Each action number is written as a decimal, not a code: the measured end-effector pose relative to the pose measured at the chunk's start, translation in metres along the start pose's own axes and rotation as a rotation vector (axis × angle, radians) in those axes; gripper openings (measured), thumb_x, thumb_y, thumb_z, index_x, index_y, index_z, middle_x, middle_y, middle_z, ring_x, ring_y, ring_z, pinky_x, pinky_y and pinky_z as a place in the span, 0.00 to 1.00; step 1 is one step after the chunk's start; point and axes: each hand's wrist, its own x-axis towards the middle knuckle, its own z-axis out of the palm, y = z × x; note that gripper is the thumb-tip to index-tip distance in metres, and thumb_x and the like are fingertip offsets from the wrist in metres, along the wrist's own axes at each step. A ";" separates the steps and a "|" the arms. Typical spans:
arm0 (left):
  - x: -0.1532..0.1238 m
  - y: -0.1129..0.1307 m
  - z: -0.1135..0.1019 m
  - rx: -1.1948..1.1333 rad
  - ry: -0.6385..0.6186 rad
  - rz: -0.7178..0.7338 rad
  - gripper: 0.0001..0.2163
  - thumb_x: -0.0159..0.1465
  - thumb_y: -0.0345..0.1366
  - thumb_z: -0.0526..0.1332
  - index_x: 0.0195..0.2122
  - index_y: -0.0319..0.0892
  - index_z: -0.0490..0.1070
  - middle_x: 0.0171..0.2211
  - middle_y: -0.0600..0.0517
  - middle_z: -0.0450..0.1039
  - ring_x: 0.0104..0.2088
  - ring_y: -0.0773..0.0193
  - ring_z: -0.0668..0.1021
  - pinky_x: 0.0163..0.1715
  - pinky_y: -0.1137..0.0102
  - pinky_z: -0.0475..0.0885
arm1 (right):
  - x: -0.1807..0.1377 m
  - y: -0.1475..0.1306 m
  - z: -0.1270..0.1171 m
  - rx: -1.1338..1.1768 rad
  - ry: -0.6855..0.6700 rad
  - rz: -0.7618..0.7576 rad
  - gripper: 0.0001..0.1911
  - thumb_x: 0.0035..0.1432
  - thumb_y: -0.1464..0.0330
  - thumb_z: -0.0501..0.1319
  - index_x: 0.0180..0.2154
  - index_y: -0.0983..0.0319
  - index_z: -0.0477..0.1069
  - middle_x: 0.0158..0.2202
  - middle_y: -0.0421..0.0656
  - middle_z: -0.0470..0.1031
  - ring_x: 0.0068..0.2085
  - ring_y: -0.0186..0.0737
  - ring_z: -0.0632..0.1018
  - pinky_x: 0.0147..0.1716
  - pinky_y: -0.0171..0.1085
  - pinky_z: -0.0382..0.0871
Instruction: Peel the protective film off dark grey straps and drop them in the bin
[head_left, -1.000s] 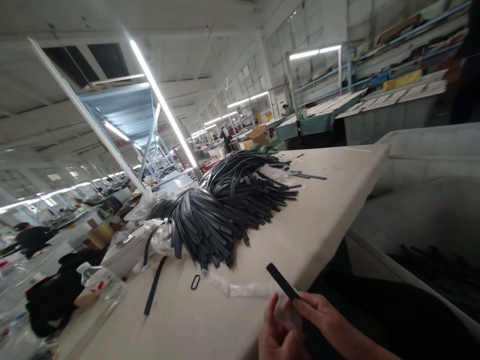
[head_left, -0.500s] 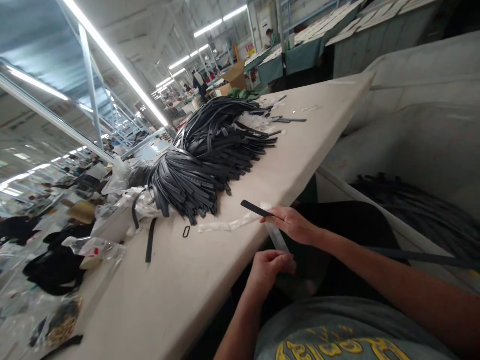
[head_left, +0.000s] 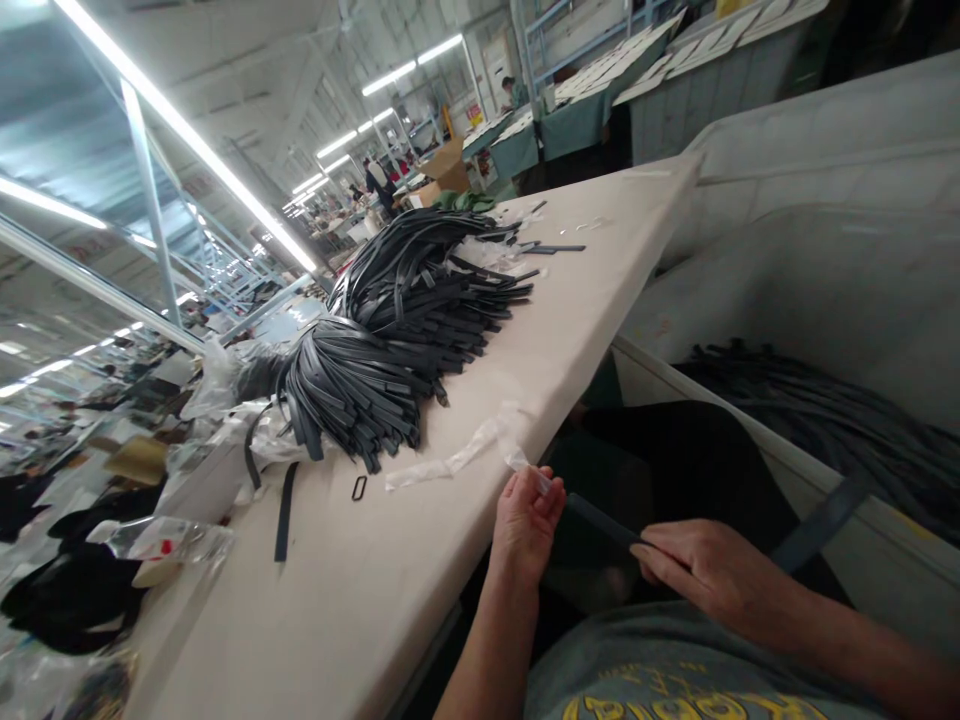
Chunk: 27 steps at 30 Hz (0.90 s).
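My left hand (head_left: 525,520) is closed at the table edge, pinching the end of a thin white plastic strip (head_left: 480,440) that trails over the tabletop. Lower and to the right, my right hand (head_left: 697,565) grips a flat dark grey strap (head_left: 604,520). The strap's free end points at my left fingers, a small gap apart. Its other part shows beyond my right wrist, toward the bin. A heap of similar dark straps (head_left: 360,395) lies on the table ahead. Nearer lie a black rectangular ring (head_left: 359,488) and one loose strap (head_left: 285,512).
The pale table (head_left: 300,630) runs diagonally, its edge close to my left arm. A big light-coloured bin (head_left: 795,270) at right contains many dark straps (head_left: 825,410). Plastic bags (head_left: 180,540) and black items clutter the left side. Other people work far back.
My right hand has drawn back down and right with the strap, away from the table edge. My left hand has risen to the edge and now pinches the white strip there.
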 end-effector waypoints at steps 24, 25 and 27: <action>-0.017 -0.053 0.010 0.127 -0.158 -0.134 0.20 0.45 0.43 0.77 0.33 0.38 0.75 0.32 0.49 0.78 0.32 0.62 0.80 0.33 0.70 0.74 | 0.004 -0.001 0.003 0.058 0.013 0.118 0.26 0.67 0.58 0.44 0.23 0.60 0.70 0.23 0.45 0.74 0.27 0.45 0.75 0.28 0.39 0.61; -0.019 -0.061 0.012 0.131 -0.203 -0.169 0.19 0.46 0.43 0.76 0.33 0.37 0.76 0.31 0.49 0.78 0.30 0.63 0.79 0.32 0.71 0.73 | 0.000 0.000 -0.001 0.051 0.014 0.128 0.26 0.67 0.57 0.44 0.24 0.60 0.71 0.24 0.45 0.75 0.27 0.45 0.76 0.27 0.39 0.63; -0.023 -0.077 0.017 0.122 -0.253 -0.281 0.17 0.49 0.42 0.75 0.33 0.35 0.75 0.29 0.50 0.76 0.29 0.64 0.78 0.31 0.71 0.72 | -0.016 0.003 -0.011 0.003 0.070 0.150 0.24 0.67 0.56 0.45 0.31 0.59 0.74 0.27 0.43 0.77 0.29 0.45 0.78 0.27 0.38 0.67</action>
